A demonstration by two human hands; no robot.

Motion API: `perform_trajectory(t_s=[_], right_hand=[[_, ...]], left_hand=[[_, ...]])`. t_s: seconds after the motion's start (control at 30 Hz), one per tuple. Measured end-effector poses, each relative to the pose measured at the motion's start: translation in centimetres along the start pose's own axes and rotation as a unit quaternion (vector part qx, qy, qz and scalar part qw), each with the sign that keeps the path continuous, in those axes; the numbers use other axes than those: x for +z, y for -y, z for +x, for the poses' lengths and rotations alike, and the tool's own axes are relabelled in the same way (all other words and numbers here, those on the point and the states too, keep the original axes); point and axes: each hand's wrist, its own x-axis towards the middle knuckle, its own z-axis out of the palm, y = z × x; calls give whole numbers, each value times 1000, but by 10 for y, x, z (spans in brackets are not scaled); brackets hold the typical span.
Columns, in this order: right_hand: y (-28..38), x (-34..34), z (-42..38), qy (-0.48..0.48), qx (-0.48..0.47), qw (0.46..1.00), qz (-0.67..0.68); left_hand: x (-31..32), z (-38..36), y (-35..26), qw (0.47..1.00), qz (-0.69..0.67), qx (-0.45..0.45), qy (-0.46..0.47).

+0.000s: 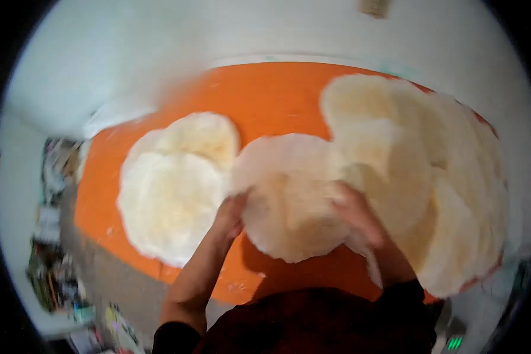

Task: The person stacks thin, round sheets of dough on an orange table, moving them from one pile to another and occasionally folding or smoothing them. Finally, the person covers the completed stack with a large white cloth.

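A thin, round, pale flatbread (292, 200) is in front of me, between my two hands. My left hand (232, 213) is closed on its left edge, fingers curled and partly hidden. At its right edge my right hand (358, 215) grips it, slightly smeared by motion. A shadow falls on the table below the sheet, so its near edge looks raised. To the left, a few overlapping flatbreads (168, 200) lie flat, close to my left hand. A large spread of several overlapping flatbreads (448, 177) covers the right side, reaching under my right forearm.
The orange table (271, 94) runs along a pale wall (289, 32). Left of it, assorted clutter (56, 274) stands on the floor by the side wall. Whitish cloth or sheet material (121, 115) lies at the table's far left corner.
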Motion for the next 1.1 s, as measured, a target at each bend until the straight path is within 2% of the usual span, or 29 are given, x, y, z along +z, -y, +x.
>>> perform_trajectory(t_s=[0.03,0.07,0.13,0.17,0.2,0.23,0.3,0.37,0.4,0.43,0.47,0.5,0.53,0.57,0.6,0.63,0.67,0.7,0.73,0.77,0.87,0.9,1.0,1.07,1.1], right_hand=[[-11,-4,3,-53,55,993,-92],[-27,-9,2,-76,53,990,-106],[-36,-16,1,-29,90,993,-71],[-37,-14,-1,-9,104,992,-74],[-36,-12,-3,7,119,990,-78],[-37,-6,-2,9,124,989,-82],[-39,4,-1,9,144,986,-89],[-34,9,1,11,144,985,-93],[-31,11,4,10,148,984,-99],[-27,11,7,5,148,981,-129],[-23,13,9,-2,154,975,-163],[-21,14,7,-17,127,974,-184],[-21,14,0,-30,106,971,-212],[-18,14,-5,-11,94,964,-248],[-17,15,-8,6,77,956,-282],[-21,19,-17,8,109,937,-333],[-27,24,-23,11,134,916,-379],[-33,30,-29,-3,159,909,-386],[-42,33,-34,-16,180,903,-389],[-58,34,-39,-48,158,909,-383],[-54,36,-40,-53,171,901,-394],[-60,37,-42,-73,122,906,-399],[-49,23,-35,-58,158,907,-386],[-62,16,-37,-55,123,916,-377],[-69,15,-40,-54,103,920,-374]], left_hand=[[-6,4,-19,1000,21,18,-3],[-6,-1,-46,998,34,53,-10],[-26,-4,-91,993,24,114,0],[-31,-14,-114,986,-16,148,82],[-48,-19,-131,977,-28,182,103],[-60,-32,-145,970,-11,231,75],[-105,-31,-153,953,-58,297,-23],[-159,-29,-147,938,-106,327,-48],[-197,-21,-138,927,-117,357,3],[-229,-10,-129,921,-184,340,-58],[-251,1,-122,901,-238,321,-169],[-325,23,-92,913,-202,355,-2],[-348,28,-80,943,-229,238,-34],[-321,15,-73,964,-217,154,-13],[-290,6,-73,942,-282,97,-153],[-313,6,-60,959,-246,81,-115],[-297,-3,-58,962,-198,83,-170],[-312,-4,-46,960,-182,48,-207],[-301,-18,-38,972,-134,56,-186],[-272,-34,-34,970,-121,61,-204],[-228,-67,-17,981,-131,27,-143],[-214,-75,-10,983,-136,18,-126],[-186,-88,11,989,-123,-3,-87],[-172,-90,26,989,-99,-18,-105],[-162,-91,31,992,-93,-20,-85]])
